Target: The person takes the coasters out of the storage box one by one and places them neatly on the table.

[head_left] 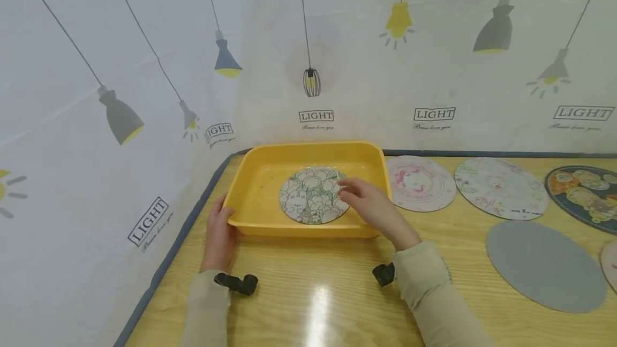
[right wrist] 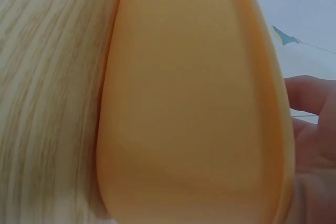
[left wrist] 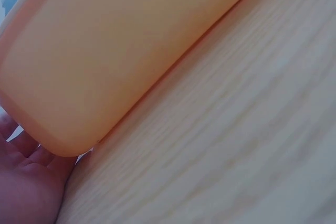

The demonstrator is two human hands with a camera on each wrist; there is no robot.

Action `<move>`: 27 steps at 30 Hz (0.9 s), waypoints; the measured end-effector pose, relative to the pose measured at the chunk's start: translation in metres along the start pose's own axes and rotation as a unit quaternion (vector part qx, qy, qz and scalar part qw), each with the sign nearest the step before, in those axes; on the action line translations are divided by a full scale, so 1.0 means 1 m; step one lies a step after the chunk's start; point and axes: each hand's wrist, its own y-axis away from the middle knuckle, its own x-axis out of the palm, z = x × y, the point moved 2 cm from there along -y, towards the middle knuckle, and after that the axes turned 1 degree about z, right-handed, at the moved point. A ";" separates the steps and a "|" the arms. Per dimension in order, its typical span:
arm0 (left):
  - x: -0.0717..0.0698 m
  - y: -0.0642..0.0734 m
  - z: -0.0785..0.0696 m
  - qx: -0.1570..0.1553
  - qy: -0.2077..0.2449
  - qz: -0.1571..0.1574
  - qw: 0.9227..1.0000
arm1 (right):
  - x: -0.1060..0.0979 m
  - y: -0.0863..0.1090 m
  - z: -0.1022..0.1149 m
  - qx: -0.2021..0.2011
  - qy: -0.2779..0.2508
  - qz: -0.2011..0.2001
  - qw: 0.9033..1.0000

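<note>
A yellow plastic tray (head_left: 308,231) stands on the wooden table, and its outer wall fills much of both wrist views. My left hand (head_left: 220,234) holds the tray's front left corner, thumb over the rim and fingers along the outside. Inside the tray lies a round mat (head_left: 313,197) printed with a rabbit and flowers. Over the tray's right side is my right hand (head_left: 373,209), fingers loosely bent near the mat's right edge, holding nothing that shows. Whether its fingertips touch the mat I cannot tell. The right wrist view has this hand (right wrist: 317,140) beyond the rim.
Right of the tray lie a pink round mat (head_left: 421,183), a pale patterned one (head_left: 501,189), a dark bear one (head_left: 588,197) and a plain grey one (head_left: 544,266). A white sheet (head_left: 356,84) printed with lamps hangs behind and to the left.
</note>
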 end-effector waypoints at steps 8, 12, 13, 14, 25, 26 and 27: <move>0.001 0.001 -0.002 -0.001 -0.003 0.000 1.000 | 0.010 -0.004 0.004 -0.007 0.165 0.008 0.986; 0.001 0.001 -0.002 0.000 -0.001 0.000 1.000 | 0.016 -0.002 0.006 0.014 0.215 0.021 0.976; 0.001 0.001 -0.001 0.000 -0.002 0.001 1.000 | 0.018 -0.002 0.006 0.020 0.227 0.025 0.973; 0.001 0.001 -0.002 0.001 -0.001 0.002 1.000 | 0.019 -0.001 0.006 0.026 0.238 0.029 0.971; 0.001 0.002 -0.002 0.011 0.003 0.013 1.000 | 0.028 0.003 0.007 0.042 0.337 0.069 0.938; 0.000 0.003 -0.002 0.012 0.002 0.015 1.000 | 0.028 0.003 0.006 0.040 0.340 0.071 0.937; 0.000 0.003 -0.002 0.013 0.002 0.017 1.000 | 0.028 0.003 0.006 0.041 0.341 0.075 0.936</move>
